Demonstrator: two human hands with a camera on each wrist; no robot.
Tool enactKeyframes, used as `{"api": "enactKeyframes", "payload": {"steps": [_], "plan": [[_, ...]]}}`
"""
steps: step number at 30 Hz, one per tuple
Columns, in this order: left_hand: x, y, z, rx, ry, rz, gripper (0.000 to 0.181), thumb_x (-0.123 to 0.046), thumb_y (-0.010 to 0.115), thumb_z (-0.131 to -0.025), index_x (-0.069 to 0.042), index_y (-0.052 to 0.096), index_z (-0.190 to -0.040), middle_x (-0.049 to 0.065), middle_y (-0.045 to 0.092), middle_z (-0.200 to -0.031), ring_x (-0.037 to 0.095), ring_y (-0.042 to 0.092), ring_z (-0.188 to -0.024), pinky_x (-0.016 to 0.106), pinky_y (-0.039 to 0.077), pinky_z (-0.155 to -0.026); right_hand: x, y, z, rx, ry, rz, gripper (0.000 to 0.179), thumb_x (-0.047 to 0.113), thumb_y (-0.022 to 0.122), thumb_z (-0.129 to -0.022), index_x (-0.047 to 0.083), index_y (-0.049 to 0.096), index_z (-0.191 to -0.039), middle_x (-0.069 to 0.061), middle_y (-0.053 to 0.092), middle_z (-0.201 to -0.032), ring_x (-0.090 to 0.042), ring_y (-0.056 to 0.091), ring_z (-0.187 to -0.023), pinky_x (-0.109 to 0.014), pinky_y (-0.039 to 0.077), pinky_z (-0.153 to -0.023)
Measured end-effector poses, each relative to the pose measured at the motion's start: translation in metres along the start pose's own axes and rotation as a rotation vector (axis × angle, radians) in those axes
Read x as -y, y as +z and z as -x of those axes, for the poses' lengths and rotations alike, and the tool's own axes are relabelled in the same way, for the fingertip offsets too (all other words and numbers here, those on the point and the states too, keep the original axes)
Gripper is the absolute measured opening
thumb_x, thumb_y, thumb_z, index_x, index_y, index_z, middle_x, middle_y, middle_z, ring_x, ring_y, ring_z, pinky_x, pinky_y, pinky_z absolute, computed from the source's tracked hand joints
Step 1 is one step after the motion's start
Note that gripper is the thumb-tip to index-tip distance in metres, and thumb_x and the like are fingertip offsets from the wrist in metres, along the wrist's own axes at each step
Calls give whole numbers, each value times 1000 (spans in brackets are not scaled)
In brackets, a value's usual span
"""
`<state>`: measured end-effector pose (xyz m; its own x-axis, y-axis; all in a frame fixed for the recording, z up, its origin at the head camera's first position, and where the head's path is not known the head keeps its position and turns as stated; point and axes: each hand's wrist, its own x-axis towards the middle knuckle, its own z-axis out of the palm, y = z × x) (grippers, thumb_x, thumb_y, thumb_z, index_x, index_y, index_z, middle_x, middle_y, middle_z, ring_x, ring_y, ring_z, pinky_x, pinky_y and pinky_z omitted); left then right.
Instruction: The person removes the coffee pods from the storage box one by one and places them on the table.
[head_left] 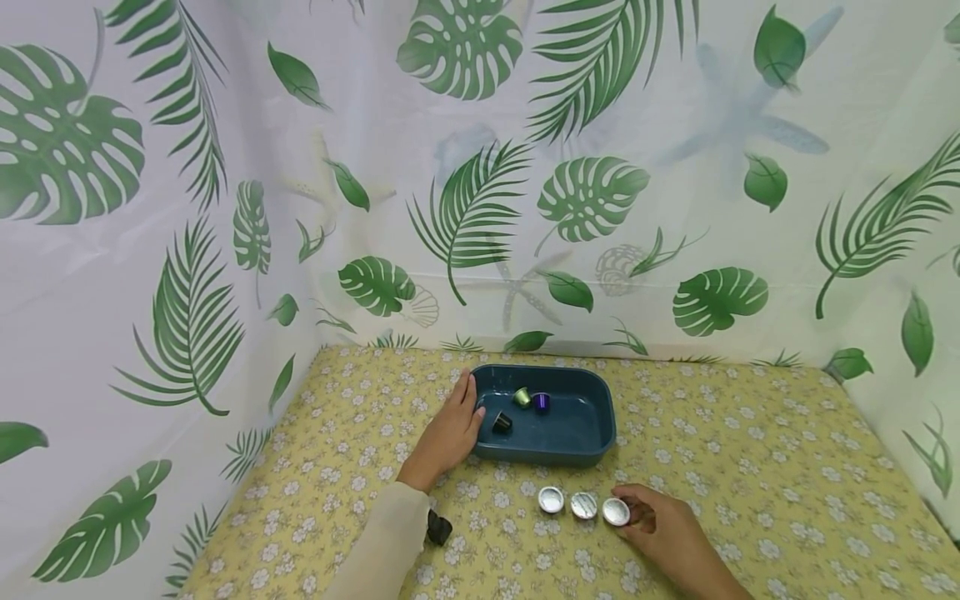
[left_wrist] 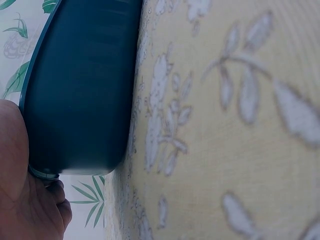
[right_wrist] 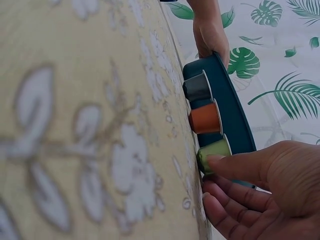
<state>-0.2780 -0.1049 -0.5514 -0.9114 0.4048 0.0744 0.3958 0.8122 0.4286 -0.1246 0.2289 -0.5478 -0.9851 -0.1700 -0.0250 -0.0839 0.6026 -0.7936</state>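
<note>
My left hand (head_left: 448, 429) grips the left end of a dark blue rectangular dish (head_left: 551, 457), thumb at its rim and fingers along the outside. Inside the dish lie a light green coffee capsule (head_left: 522, 397), a purple capsule (head_left: 542, 403) and a black capsule (head_left: 502, 423). In front of it, three capsules stand foil lid up in a row: a grey one (right_wrist: 195, 88), an orange one (right_wrist: 204, 119) and a green one (right_wrist: 215, 150). With thumb and fingers, my right hand (head_left: 667, 529) pinches the green one at the row's right end.
A yellow floral cloth (head_left: 750, 467) covers the table. Behind and at both sides hangs a white curtain with green leaves (head_left: 592, 196). A small black object (head_left: 438, 528) is at the left sleeve's cuff.
</note>
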Motion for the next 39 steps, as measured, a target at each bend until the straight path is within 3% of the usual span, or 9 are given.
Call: {"api": "enactKeyframes", "payload": {"steps": [12, 17, 26, 32, 39], "plan": [[2, 1, -1, -9, 9, 9, 64, -34, 34, -113, -6, 5, -163, 3, -13, -169, 24, 5, -156, 46, 24, -122, 0, -12, 2, -8, -12, 26, 43, -15, 69, -85, 1, 69, -125, -8, 72, -107, -16, 68, -83, -24, 57, -70], [4, 4, -1, -14, 22, 11, 65, -33, 35, -113, -5, 6, -163, 4, -14, -169, 24, 5, -156, 46, 24, -122, 4, -16, 1, -28, 44, 45, 37, -12, 68, -88, 1, 70, -122, -9, 72, -110, -19, 69, -87, -27, 57, -72], [1, 4, -1, -15, 24, 44, 64, -33, 33, -113, -6, 5, -163, 2, -15, -169, 23, 4, -156, 46, 23, -122, 22, -24, -2, -151, 41, 40, 27, -4, 67, -94, 3, 72, -119, -12, 73, -111, -24, 71, -92, -26, 58, -74], [0, 4, 0, -25, 24, 61, 64, -31, 34, -113, -5, 6, -163, 3, -13, -169, 26, 7, -156, 48, 25, -121, 32, -25, -9, -225, -2, 64, 24, 3, 68, -96, 9, 73, -119, -8, 74, -110, -17, 70, -92, -23, 56, -75], [4, 5, -1, -39, 12, 64, 63, -34, 32, -113, -6, 6, -164, 1, -13, -169, 25, 9, -156, 48, 27, -121, 41, -23, -22, -223, -39, 34, 26, 7, 70, -97, 8, 72, -123, -7, 74, -110, -18, 70, -94, -23, 56, -77]]}}
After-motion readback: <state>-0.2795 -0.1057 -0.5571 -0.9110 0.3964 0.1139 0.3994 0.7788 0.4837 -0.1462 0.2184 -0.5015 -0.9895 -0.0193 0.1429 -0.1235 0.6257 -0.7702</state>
